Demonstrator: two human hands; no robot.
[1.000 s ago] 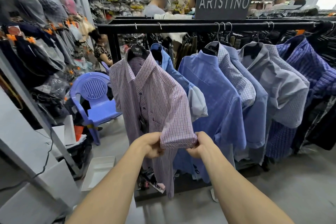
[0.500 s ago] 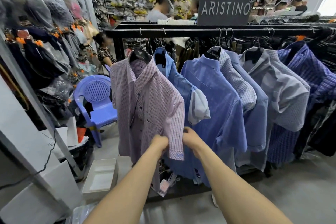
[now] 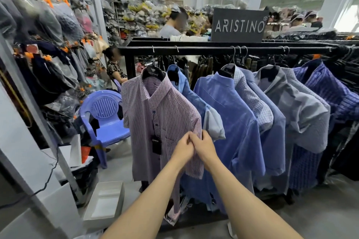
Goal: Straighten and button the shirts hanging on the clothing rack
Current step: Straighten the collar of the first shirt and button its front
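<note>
Since the earlier frame both hands slid off the sleeve hem and met at the pink check shirt (image 3: 165, 122), frontmost on the rack (image 3: 213, 51). My left hand (image 3: 183, 146) and right hand (image 3: 205, 146) touch, both pinched on its side fabric. Placket runs vertically, up-left of my hands; left is nearer.

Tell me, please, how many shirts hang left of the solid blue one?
2: the pink checked shirt at the rail's end, and the light blue shirt behind it; more could be hidden.

Blue plastic chair (image 3: 105, 120), black ARISTINO sign (image 3: 240, 25)
</note>
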